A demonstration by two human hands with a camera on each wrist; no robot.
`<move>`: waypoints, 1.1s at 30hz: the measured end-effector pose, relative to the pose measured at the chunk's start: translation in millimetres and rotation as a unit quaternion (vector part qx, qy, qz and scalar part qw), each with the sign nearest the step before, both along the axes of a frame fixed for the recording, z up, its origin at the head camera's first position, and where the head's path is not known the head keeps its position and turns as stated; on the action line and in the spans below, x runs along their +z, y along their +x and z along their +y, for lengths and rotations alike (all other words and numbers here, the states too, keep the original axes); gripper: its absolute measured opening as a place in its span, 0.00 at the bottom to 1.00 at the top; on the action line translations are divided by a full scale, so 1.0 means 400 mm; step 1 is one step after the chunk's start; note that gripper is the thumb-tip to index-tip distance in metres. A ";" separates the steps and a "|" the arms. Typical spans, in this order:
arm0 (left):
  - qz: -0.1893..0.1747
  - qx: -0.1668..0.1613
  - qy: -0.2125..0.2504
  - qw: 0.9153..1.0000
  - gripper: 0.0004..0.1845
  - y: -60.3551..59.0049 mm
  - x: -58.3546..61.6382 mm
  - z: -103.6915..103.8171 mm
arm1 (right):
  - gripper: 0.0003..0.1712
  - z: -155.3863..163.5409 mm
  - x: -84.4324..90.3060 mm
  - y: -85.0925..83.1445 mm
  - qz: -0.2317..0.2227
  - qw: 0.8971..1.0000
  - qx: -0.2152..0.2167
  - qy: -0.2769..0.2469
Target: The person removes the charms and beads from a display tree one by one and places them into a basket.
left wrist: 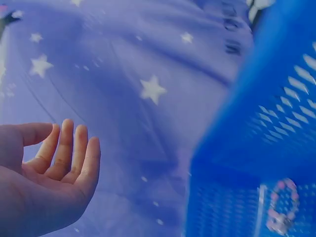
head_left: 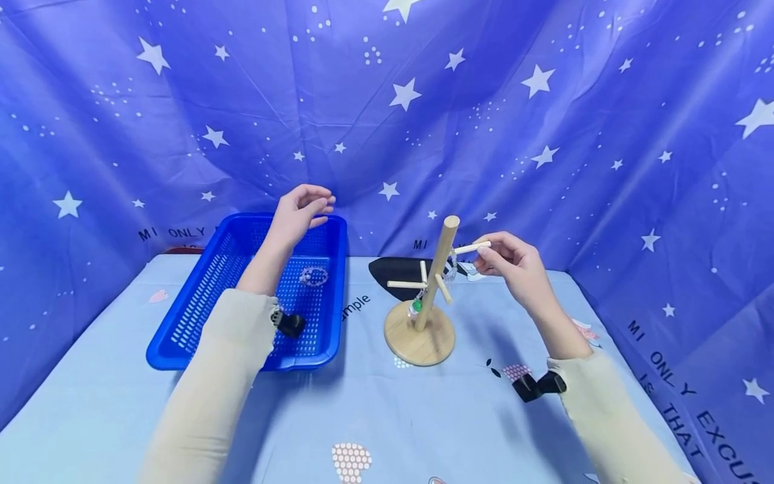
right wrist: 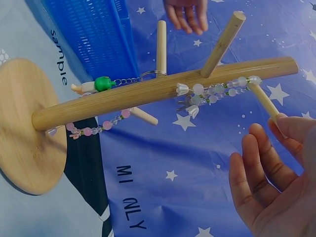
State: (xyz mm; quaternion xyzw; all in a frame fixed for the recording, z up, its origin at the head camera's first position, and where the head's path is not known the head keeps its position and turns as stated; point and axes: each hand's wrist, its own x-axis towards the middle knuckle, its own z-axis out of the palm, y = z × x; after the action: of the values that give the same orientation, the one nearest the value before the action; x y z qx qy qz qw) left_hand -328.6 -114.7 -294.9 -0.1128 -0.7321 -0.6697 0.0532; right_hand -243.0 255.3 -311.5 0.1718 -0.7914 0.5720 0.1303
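Fingers of the right hand (head_left: pixel 512 263) are pinching the tip of the upper right peg (head_left: pixel 471 249) of the wooden stand (head_left: pixel 423 296), thumb and forefinger meeting on the peg's end while the other fingers are curling loosely below. A beaded bracelet (right wrist: pixel 217 92) is hanging from that peg, just beside the fingertips, draping along the post. A second bead string (right wrist: pixel 94 129) and a small green charm (right wrist: pixel 102 83) on a chain are hanging lower on the post, near the round base (head_left: pixel 420 343). The stand is sitting near the middle of the table (head_left: pixel 375 417), well apart from its near edge, with bare cloth lying open to the right and toward the viewer.

Over on the left, the left hand (head_left: pixel 299 214) is hovering above the far rim of the blue basket (head_left: pixel 199 316), fingers relaxed and slightly bent, holding nothing. Another bracelet (head_left: pixel 313 276) is lying on the basket floor toward its far right corner, below the hand and not touching it. The basket's right wall is standing just beside the stand's base, leaving a narrow strip of cloth between them. A starry blue curtain (head_left: pixel 544 134) is closing in the far and right sides.
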 end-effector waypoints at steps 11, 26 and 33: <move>0.022 -0.043 0.049 0.998 0.14 0.096 0.053 0.058 | 0.08 -0.002 0.000 0.001 -0.003 1.000 0.000 0.000; 0.032 -0.092 0.062 0.993 0.13 0.216 0.006 0.147 | 0.06 -0.007 0.005 0.003 -0.002 1.000 0.004 -0.026; 0.019 -0.116 0.065 0.991 0.12 0.253 -0.046 0.191 | 0.06 -0.004 0.003 0.001 -0.005 1.000 0.000 -0.018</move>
State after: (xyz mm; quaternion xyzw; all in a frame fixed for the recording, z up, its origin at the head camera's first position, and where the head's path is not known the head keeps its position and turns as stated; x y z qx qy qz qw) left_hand -227.4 -38.5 -313.1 -0.2055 -0.6680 -0.7152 -0.0037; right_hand -242.7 253.7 -310.3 0.1663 -0.7814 0.5872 0.1300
